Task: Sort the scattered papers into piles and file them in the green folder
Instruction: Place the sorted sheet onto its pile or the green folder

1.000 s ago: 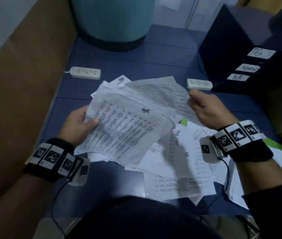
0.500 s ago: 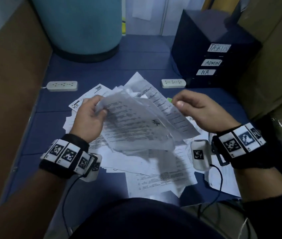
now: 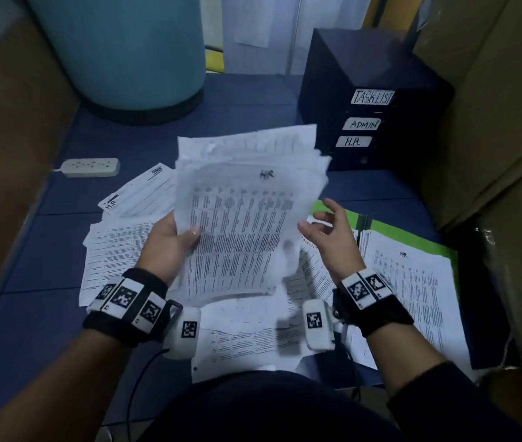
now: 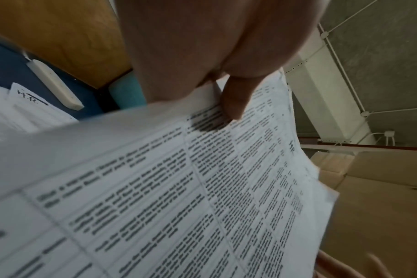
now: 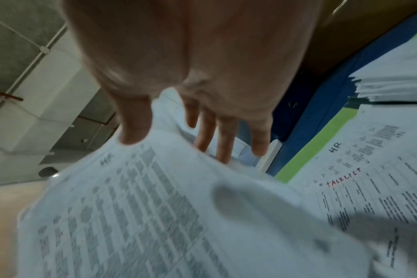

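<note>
My left hand (image 3: 176, 244) grips a thick stack of printed papers (image 3: 240, 224) marked "HR" by its left edge, thumb on the top sheet, and holds it raised over the table. In the left wrist view the thumb (image 4: 236, 101) presses on the stack (image 4: 202, 188). My right hand (image 3: 326, 228) is at the stack's right edge with fingers spread, holding nothing; in the right wrist view its thumb (image 5: 133, 129) lies at the top sheet's (image 5: 131, 206) edge. The green folder (image 3: 419, 239) lies open at the right, with an "HR" pile (image 3: 413, 288) on it. Loose sheets (image 3: 116, 250) lie under the stack.
A black drawer unit (image 3: 365, 90) labelled TASKLIST, ADMIN and H.R. stands at the back right. A teal barrel (image 3: 119, 52) stands at the back left, with a white power strip (image 3: 90, 167) in front of it. Cardboard boxes (image 3: 492, 122) wall in the right side, a brown panel (image 3: 4, 154) the left.
The stack has been lifted and turned more upright and squared in my left hand. My right hand has let go of the sheets' right edge and opened. The head camera has tilted.
</note>
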`<control>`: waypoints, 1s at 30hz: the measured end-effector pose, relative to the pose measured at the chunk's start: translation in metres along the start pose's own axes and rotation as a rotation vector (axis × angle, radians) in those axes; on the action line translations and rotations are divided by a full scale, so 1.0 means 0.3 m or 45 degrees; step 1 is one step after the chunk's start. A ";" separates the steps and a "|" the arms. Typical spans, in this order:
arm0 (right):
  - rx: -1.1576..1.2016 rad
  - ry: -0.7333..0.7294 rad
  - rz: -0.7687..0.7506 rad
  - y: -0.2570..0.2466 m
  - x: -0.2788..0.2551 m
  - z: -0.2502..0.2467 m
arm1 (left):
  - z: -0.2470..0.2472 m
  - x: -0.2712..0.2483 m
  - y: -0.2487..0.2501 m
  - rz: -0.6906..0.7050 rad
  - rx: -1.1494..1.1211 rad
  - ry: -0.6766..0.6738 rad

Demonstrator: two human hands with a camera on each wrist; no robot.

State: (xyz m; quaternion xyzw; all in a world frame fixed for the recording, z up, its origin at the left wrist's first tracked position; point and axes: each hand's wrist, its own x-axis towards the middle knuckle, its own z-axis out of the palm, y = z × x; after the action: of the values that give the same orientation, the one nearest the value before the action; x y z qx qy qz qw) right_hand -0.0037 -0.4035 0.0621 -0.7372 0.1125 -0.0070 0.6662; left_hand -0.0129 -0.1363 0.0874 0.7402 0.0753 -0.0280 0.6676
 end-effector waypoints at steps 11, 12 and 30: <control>0.120 -0.148 -0.216 -0.136 0.038 0.015 | 0.013 -0.026 0.109 0.223 0.042 0.099; 0.121 -0.128 -0.249 -0.157 0.023 0.024 | 0.019 -0.030 0.111 0.266 0.016 0.135; -0.316 -0.077 0.112 0.171 -0.054 0.123 | 0.075 -0.064 -0.166 -0.123 0.185 0.206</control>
State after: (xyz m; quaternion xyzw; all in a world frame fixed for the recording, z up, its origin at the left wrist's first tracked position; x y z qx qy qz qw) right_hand -0.0215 -0.3688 0.0097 -0.8083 0.1246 0.0582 0.5725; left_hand -0.0381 -0.1552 0.0386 0.7819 0.1624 -0.0056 0.6018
